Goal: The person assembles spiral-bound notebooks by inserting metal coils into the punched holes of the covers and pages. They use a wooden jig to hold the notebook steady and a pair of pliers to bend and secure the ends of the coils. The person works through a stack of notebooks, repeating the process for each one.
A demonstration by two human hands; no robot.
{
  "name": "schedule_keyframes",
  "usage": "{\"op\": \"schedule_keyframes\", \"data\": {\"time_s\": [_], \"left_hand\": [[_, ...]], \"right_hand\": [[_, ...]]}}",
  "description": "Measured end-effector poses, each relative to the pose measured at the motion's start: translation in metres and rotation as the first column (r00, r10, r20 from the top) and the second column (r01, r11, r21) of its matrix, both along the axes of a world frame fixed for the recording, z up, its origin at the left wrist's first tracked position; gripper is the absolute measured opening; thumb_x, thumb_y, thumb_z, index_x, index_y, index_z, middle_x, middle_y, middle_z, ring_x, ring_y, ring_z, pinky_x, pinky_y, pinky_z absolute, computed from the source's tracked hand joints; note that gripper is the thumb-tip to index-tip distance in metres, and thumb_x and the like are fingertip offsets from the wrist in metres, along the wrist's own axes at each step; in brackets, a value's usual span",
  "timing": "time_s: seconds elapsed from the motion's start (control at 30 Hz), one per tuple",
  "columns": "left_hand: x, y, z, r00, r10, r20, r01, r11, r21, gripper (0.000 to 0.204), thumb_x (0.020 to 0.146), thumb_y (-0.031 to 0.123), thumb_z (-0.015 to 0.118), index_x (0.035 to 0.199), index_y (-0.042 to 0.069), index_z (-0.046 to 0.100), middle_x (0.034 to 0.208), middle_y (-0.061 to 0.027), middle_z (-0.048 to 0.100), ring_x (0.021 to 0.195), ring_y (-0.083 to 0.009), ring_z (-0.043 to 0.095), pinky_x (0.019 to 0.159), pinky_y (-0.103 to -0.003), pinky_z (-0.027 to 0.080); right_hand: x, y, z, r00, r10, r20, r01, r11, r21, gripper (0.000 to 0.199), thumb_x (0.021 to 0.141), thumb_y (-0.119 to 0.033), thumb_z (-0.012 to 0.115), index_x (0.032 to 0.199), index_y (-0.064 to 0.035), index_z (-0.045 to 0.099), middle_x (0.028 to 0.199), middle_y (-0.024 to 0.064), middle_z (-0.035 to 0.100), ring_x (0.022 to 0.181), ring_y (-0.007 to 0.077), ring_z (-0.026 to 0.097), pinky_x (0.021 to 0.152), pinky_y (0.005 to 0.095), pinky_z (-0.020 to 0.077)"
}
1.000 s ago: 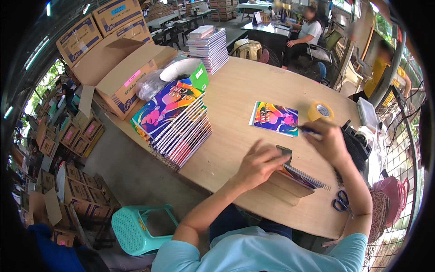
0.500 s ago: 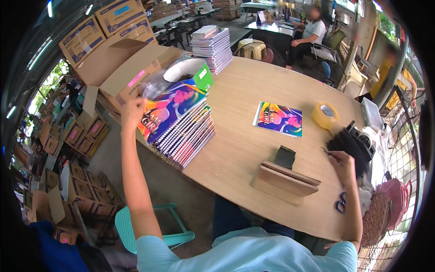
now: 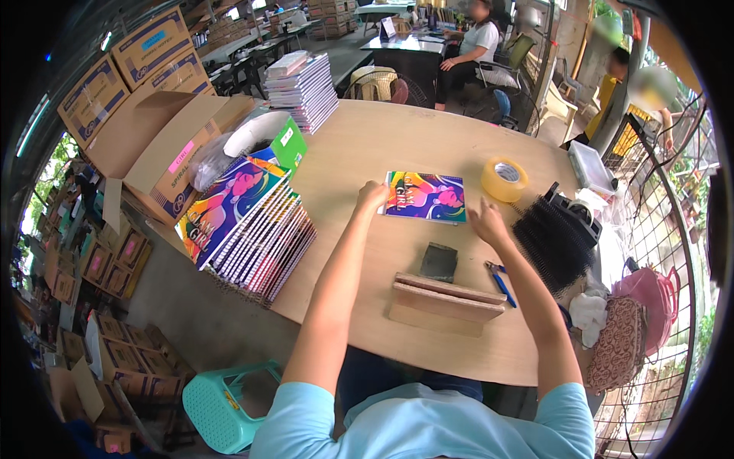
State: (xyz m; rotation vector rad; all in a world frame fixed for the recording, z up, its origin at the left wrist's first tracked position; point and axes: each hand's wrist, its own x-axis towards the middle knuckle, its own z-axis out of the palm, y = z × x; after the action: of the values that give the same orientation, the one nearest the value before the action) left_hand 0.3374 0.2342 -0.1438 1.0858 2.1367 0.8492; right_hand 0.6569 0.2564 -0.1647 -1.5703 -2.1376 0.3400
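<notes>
A colourful notebook (image 3: 425, 197) with a printed cover lies flat near the middle of the table. At its left edge is my left hand (image 3: 372, 196), fingers closed on that edge. My right hand (image 3: 488, 222) hovers just off the notebook's lower right corner, fingers apart and holding nothing. Below it, cutting pliers (image 3: 501, 283) with blue handles rest on the table. To the left stands a tall stack of spiral notebooks (image 3: 260, 237), the top one (image 3: 229, 200) with the same cover. Nearer me are a dark block (image 3: 439, 262) and a brown board stand (image 3: 448, 297).
A tape roll (image 3: 505, 180) sits right of the notebook. Black spiral coils (image 3: 552, 241) lie at the right edge. An open carton (image 3: 164, 172) and a green box (image 3: 291, 147) stand left, near a pile of books (image 3: 302, 92). A teal stool (image 3: 222, 409) is below left.
My left hand has moved right from the stack to the middle notebook. My right hand has let go of the pliers and moved toward that notebook. The view has shifted right.
</notes>
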Motion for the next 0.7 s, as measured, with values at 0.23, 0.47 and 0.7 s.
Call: {"op": "schedule_keyframes", "data": {"time_s": [0.23, 0.47, 0.7], "left_hand": [[-0.035, 0.047, -0.038, 0.999, 0.020, 0.047, -0.016, 0.995, -0.097, 0.032, 0.074, 0.022, 0.067, 0.095, -0.002, 0.071, 0.098, -0.0240, 0.070, 0.097, -0.0308, 0.069, 0.081, -0.037, 0.054], [0.019, -0.012, 0.029, 0.965, -0.263, -0.014, 0.218, 0.767, 0.604, 0.016, 0.085, 0.002, 0.066, 0.089, -0.001, 0.051, 0.083, -0.0088, 0.064, 0.077, -0.0163, 0.063, 0.068, -0.033, 0.051], [0.039, -0.216, 0.094, 0.830, -0.461, 0.313, 0.043, 0.613, 0.789, 0.047, 0.092, -0.005, 0.055, 0.132, 0.004, 0.032, 0.117, -0.0100, 0.056, 0.106, -0.0140, 0.056, 0.092, -0.029, 0.046]], "right_hand": [[-0.069, -0.002, 0.043, 0.970, 0.177, 0.165, -0.134, 0.961, -0.242, 0.065, 0.091, -0.041, 0.059, 0.130, 0.0081, 0.043, 0.125, 0.0280, 0.052, 0.114, 0.0437, 0.056, 0.093, 0.0458, 0.0494], [-0.029, 0.013, 0.036, 0.778, 0.139, -0.613, -0.131, 0.990, 0.058, 0.073, 0.077, -0.025, 0.082, 0.130, 0.0073, 0.043, 0.114, 0.0175, 0.059, 0.093, 0.0280, 0.065, 0.085, 0.0370, 0.0535], [-0.039, -0.165, 0.173, 0.590, 0.460, -0.664, -0.473, 0.863, 0.178, 0.013, 0.089, -0.008, 0.068, 0.101, -0.0032, 0.070, 0.070, 0.0120, 0.067, 0.057, 0.0071, 0.047, 0.053, 0.0286, 0.0430]]}}
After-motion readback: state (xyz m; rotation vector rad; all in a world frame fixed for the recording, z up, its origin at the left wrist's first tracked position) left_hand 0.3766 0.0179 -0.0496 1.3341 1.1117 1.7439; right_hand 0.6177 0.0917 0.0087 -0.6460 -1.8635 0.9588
